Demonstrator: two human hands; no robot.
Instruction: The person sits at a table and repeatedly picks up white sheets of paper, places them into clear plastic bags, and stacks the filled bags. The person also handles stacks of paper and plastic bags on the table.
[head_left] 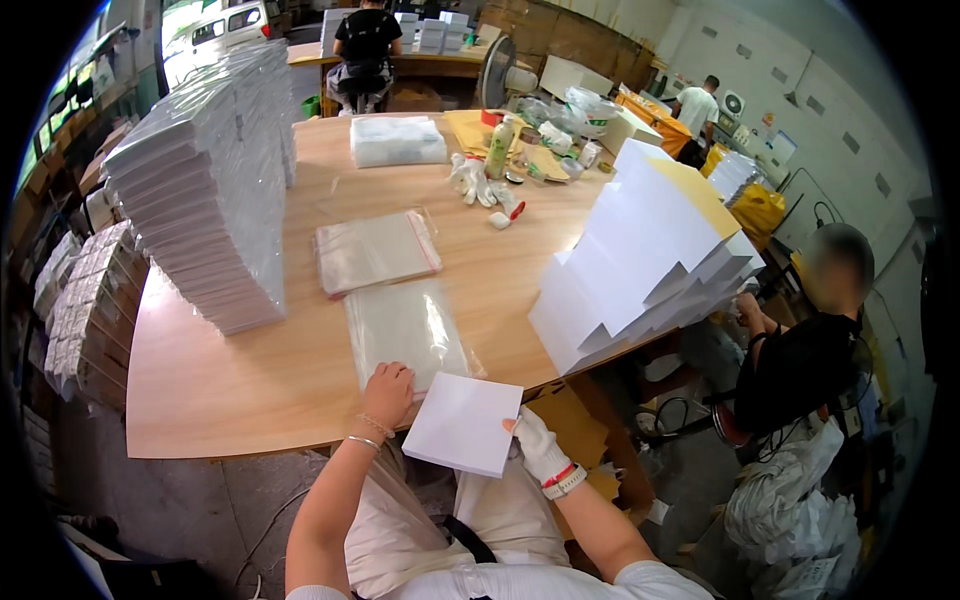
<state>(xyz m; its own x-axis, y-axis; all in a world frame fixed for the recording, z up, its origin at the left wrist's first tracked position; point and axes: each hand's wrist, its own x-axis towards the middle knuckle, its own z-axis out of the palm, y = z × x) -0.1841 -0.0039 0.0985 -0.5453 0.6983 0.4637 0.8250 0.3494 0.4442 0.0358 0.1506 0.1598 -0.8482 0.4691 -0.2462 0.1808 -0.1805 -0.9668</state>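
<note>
My right hand (pixel 537 447), in a white glove with bare fingertips showing, grips the right side of a square white paper block or flat box (pixel 463 423). The block is held level over my lap at the table's near edge. My bare left hand (pixel 388 393) rests on the near edge of a stack of clear plastic bags (pixel 405 328), its fingers bent and closed on the top bag; their tips are partly hidden. Just beyond lies a second stack of clear bags (pixel 375 250) with a reddish edge strip.
A tall film-wrapped stack (pixel 205 190) stands left, a tall stack of white blocks (pixel 640 260) right. White gloves (pixel 472 180), a bottle (pixel 499 148) and tape lie farther back. A person (pixel 810 340) sits beyond the right edge; two others are in the background.
</note>
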